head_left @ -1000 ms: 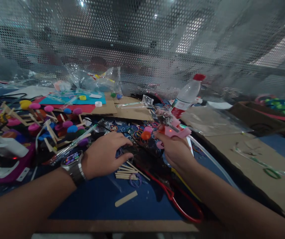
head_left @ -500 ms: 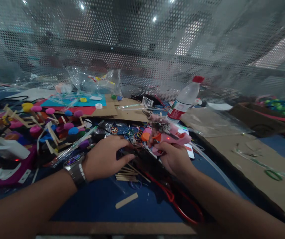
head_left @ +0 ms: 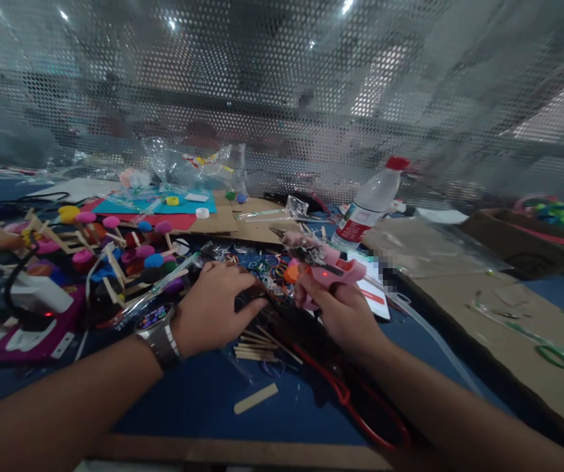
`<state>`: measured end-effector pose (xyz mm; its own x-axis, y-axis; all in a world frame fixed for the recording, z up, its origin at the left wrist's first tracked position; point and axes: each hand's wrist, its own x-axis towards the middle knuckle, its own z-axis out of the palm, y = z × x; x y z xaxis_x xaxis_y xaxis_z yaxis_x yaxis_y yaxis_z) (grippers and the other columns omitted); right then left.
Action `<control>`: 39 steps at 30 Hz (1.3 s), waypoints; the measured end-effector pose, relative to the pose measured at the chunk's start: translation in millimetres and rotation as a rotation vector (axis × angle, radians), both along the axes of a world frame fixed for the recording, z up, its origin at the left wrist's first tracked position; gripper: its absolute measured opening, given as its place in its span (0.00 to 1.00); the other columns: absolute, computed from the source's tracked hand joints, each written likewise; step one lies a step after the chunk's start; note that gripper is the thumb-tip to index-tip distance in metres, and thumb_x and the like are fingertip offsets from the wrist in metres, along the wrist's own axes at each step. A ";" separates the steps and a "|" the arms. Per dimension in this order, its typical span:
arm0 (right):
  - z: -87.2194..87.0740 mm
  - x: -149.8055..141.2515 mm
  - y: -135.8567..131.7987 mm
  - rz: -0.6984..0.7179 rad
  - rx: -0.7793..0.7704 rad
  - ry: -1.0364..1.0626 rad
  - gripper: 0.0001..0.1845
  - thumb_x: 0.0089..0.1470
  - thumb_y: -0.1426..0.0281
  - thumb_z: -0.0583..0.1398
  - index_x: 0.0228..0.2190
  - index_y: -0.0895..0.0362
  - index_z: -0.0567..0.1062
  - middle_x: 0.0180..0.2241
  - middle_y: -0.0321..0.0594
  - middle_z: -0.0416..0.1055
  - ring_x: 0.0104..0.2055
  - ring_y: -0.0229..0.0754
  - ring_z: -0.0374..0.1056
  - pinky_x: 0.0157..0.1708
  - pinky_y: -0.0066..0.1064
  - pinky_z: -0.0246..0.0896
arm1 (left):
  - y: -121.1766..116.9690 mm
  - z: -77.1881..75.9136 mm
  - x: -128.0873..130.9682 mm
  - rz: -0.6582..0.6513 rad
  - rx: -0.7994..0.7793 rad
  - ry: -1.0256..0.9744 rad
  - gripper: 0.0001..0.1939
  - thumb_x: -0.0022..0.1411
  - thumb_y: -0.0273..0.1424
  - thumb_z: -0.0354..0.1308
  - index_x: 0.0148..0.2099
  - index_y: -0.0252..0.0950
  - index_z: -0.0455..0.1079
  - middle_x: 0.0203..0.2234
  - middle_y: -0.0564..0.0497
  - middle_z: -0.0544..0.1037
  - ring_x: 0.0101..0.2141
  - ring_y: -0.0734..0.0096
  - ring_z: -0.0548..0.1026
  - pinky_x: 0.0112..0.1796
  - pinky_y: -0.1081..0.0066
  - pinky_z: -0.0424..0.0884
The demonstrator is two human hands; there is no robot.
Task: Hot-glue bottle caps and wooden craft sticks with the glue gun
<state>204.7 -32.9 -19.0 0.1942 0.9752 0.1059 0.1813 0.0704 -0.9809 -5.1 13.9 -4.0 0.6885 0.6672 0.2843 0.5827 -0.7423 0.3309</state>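
Note:
My right hand (head_left: 343, 308) is wrapped round the handle of a pink hot glue gun (head_left: 348, 270). A small red light glows on the gun's side, and grey-pink fuzzy residue covers its front. Its nozzle (head_left: 278, 233) points to the left. My left hand (head_left: 220, 298), below a metal-banded watch (head_left: 158, 334), has its fingers curled at a dark, shiny item whose kind I cannot make out. Between both hands, that dark item (head_left: 306, 334) extends toward a red loop (head_left: 378, 410). Several wooden craft sticks (head_left: 255, 351) lie below my left hand, with a single stick (head_left: 256, 398) nearer the front edge.
Colourful clay balls on sticks (head_left: 134, 252) crowd the left, behind a purple device (head_left: 40, 337). A red-capped bottle (head_left: 368, 203) stands behind the glue gun, near a lit phone (head_left: 378, 298). Cardboard (head_left: 508, 321) and a brown box (head_left: 523, 236) occupy the right.
My right hand has moved the glue gun a little left, and its fingers show more clearly at the handle. My left hand stays by the dark item. The camera view has shifted slightly.

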 end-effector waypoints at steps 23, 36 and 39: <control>-16.7 6.0 7.6 -0.189 0.131 0.007 0.13 0.46 0.59 0.65 0.31 0.54 0.74 0.23 0.35 0.70 0.27 0.42 0.64 0.29 0.36 0.62 | -0.8 5.8 -2.2 -0.201 -0.219 0.173 0.06 0.61 0.34 0.66 0.38 0.37 0.78 0.38 0.46 0.79 0.46 0.53 0.75 0.49 0.53 0.66; -18.1 6.3 9.9 -0.117 0.139 0.081 0.15 0.40 0.62 0.67 0.32 0.55 0.78 0.31 0.40 0.77 0.33 0.46 0.71 0.35 0.39 0.65 | 2.6 4.2 -4.8 -0.353 -0.186 0.162 0.10 0.58 0.29 0.61 0.43 0.34 0.78 0.38 0.44 0.81 0.44 0.55 0.78 0.50 0.57 0.70; -19.0 6.4 9.2 -0.117 0.136 0.079 0.14 0.42 0.62 0.68 0.33 0.55 0.78 0.31 0.40 0.77 0.32 0.44 0.69 0.34 0.38 0.63 | 3.3 7.6 -6.0 -0.372 -0.164 0.182 0.11 0.53 0.24 0.59 0.40 0.36 0.77 0.37 0.46 0.82 0.43 0.56 0.78 0.50 0.58 0.69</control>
<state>211.1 -23.7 -38.0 0.3180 0.9234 0.2148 0.1185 0.1860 -0.9754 -11.1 17.2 3.6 0.9194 0.3906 0.0468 0.3455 -0.8587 0.3785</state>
